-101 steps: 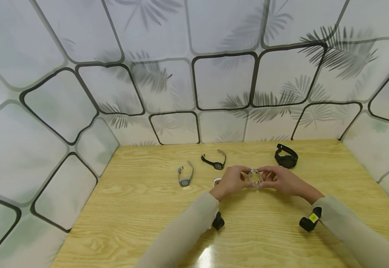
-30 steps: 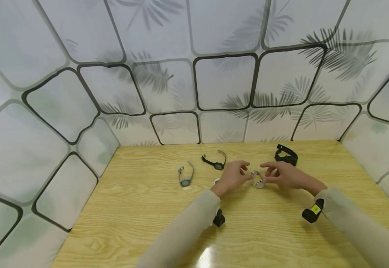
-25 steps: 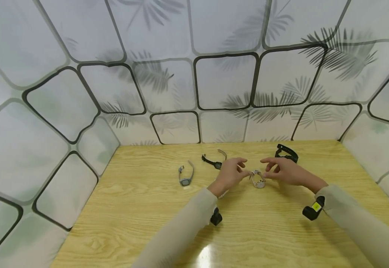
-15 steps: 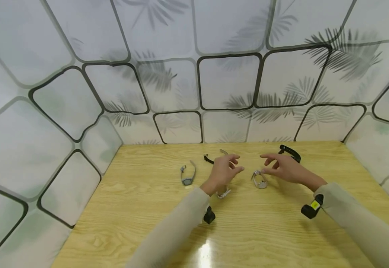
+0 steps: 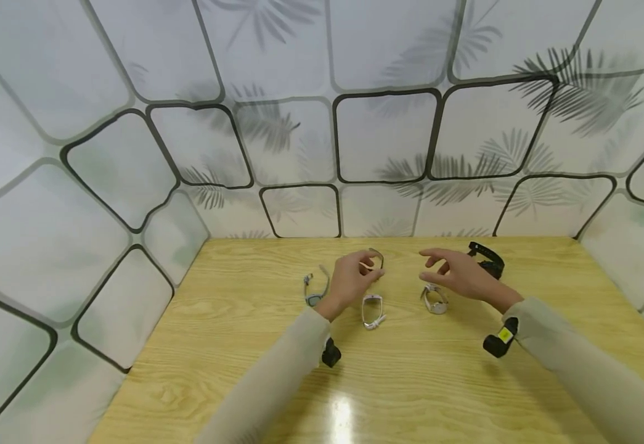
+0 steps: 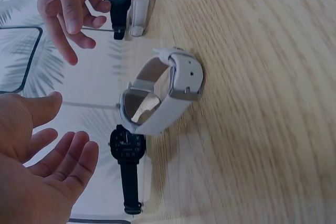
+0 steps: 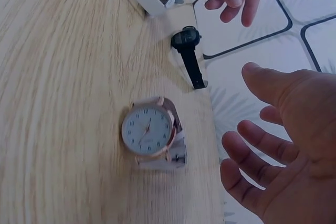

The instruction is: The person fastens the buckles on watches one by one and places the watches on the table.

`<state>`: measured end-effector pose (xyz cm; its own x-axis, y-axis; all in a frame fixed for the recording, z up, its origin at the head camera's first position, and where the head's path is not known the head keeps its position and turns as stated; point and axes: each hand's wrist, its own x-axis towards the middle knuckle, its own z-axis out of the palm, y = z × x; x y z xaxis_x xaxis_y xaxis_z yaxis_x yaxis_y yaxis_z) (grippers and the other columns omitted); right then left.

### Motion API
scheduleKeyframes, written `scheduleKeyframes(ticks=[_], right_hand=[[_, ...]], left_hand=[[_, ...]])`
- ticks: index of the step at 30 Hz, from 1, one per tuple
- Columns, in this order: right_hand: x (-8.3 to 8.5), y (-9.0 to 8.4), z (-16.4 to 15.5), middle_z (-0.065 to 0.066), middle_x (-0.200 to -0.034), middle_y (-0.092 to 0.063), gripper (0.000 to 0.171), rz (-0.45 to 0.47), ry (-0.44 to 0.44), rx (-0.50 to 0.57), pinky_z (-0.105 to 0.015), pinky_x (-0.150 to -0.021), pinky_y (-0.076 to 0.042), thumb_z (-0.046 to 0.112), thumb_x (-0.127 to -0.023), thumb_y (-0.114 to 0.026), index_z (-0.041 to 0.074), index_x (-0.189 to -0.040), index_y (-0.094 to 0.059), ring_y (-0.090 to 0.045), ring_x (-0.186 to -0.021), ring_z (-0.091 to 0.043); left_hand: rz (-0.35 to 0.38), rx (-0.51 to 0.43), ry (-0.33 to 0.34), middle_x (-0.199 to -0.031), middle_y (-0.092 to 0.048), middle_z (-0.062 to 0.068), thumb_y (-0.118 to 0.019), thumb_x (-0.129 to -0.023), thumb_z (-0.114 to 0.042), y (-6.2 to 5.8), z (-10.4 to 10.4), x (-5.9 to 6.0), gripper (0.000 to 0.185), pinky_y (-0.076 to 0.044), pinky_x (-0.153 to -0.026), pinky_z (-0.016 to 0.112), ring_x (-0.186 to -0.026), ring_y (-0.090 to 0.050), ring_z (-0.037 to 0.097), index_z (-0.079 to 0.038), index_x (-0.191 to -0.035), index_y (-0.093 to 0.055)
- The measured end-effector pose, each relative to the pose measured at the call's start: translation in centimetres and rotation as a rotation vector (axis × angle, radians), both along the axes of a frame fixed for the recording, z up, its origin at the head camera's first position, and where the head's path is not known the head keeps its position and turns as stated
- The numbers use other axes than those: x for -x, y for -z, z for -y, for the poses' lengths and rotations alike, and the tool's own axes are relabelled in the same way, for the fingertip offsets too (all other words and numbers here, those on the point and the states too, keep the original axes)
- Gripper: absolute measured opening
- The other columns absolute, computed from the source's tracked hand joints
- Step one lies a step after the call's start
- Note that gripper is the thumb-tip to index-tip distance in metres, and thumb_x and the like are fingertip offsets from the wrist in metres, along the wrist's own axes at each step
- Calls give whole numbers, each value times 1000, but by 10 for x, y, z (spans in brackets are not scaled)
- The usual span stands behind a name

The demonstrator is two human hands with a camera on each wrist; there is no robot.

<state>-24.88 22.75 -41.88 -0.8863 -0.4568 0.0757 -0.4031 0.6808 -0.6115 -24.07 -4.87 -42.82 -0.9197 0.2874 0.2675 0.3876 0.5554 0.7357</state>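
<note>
My left hand [image 5: 349, 279] hovers over the table with fingers loosely bent and nothing between them. Below it stands a white-strapped watch [image 5: 373, 312], its strap buckled into a loop, filling the middle of the left wrist view. My right hand [image 5: 457, 272] hangs in the air, thumb and fingers apart, holding nothing. Just beneath it is a watch with a pale strap and rose-gold case [image 7: 148, 130], standing on the table with its numbered white dial showing in the right wrist view. A small black watch [image 6: 127, 145] is partly hidden behind my left hand in the head view.
A grey watch [image 5: 315, 299] lies left of my left hand, its strap spread. At the back right sits a chunky black watch [image 5: 490, 264], partly behind my right hand. The wooden table [image 5: 233, 364] ends against a patterned cloth wall [image 5: 388, 135].
Both hands held the rose-gold watch earlier and have let it go. My left hand has moved left, uncovering the white-strapped watch; my right hand has lifted slightly away.
</note>
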Motion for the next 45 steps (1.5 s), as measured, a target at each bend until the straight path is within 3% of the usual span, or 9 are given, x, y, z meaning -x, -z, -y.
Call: scheduleKeyframes(ticks=[4, 13, 23, 27, 30, 33, 36, 42, 45], right_hand=[[9, 3, 10, -23, -128, -63, 64, 7, 7, 15, -38, -69, -56, 37, -101, -68, 2, -151, -48, -67, -94, -25], [28, 12, 32, -27, -138, -58, 68, 16, 29, 24, -40, -71, -58, 39, -100, -69, 2, -152, -46, -69, -91, -25], [34, 13, 49, -26, -143, -54, 68, 67, 37, 10, -51, -84, -58, 36, -100, -70, 1, -153, -45, -66, -108, -39], [38, 18, 55, -27, -146, -52, 67, 77, 20, 20, -51, -85, -58, 33, -100, -70, 1, -153, -45, -66, -109, -40], [42, 23, 59, -27, -149, -49, 68, 98, 5, 33, -51, -87, -58, 33, -100, -71, 0, -153, -44, -65, -111, -41], [45, 27, 64, -27, -150, -47, 69, 122, -6, 30, -51, -88, -58, 33, -100, -71, 0, -154, -43, -66, -112, -41], [48, 29, 71, -27, -150, -48, 69, 116, -14, 7, -54, -92, -56, 34, -99, -72, 0, -152, -45, -64, -115, -42], [51, 31, 82, -28, -148, -49, 70, 96, -17, -26, -62, -106, -44, 34, -96, -75, -2, -150, -48, -47, -135, -47], [54, 33, 85, -28, -150, -48, 71, 106, -12, -43, -62, -107, -43, 34, -96, -75, -2, -150, -47, -45, -137, -47]], left_hand=[[4, -19, -38, -114, -70, 19, -76, -96, -18, 2, 6, 2, 41, -58, -66, 24, -87, -71, 24, -4, -133, -67], [80, -43, -104, -125, -63, 19, -77, -96, -18, 7, 12, 3, 45, -59, -71, 28, -89, -70, 23, -2, -135, -63], [158, -56, -128, -134, -55, 27, -75, -97, -19, 10, 13, 6, 51, -59, -67, 27, -87, -70, 20, 1, -140, -58], [181, -36, -146, -124, -63, 24, -74, -98, -20, 13, 12, 8, 54, -57, -63, 28, -78, -69, 16, 3, -143, -55], [173, -2, -166, -123, -65, 23, -74, -98, -21, 16, 12, 10, 54, -58, -73, 34, -86, -68, 21, 3, -143, -54], [164, 22, -182, -133, -60, 24, -73, -99, -22, 20, 12, 11, 54, -55, -91, 43, -105, -63, 30, 4, -142, -55], [162, 37, -193, -136, -58, 25, -73, -99, -22, 22, 12, 13, 52, -50, -101, 49, -118, -58, 35, 3, -141, -56], [159, 59, -204, -135, -59, 24, -73, -98, -22, 24, 12, 14, 52, -47, -106, 50, -126, -55, 37, 3, -141, -56], [163, 69, -206, -134, -60, 24, -74, -98, -22, 24, 12, 15, 52, -49, -104, 49, -125, -56, 37, 4, -140, -57]])
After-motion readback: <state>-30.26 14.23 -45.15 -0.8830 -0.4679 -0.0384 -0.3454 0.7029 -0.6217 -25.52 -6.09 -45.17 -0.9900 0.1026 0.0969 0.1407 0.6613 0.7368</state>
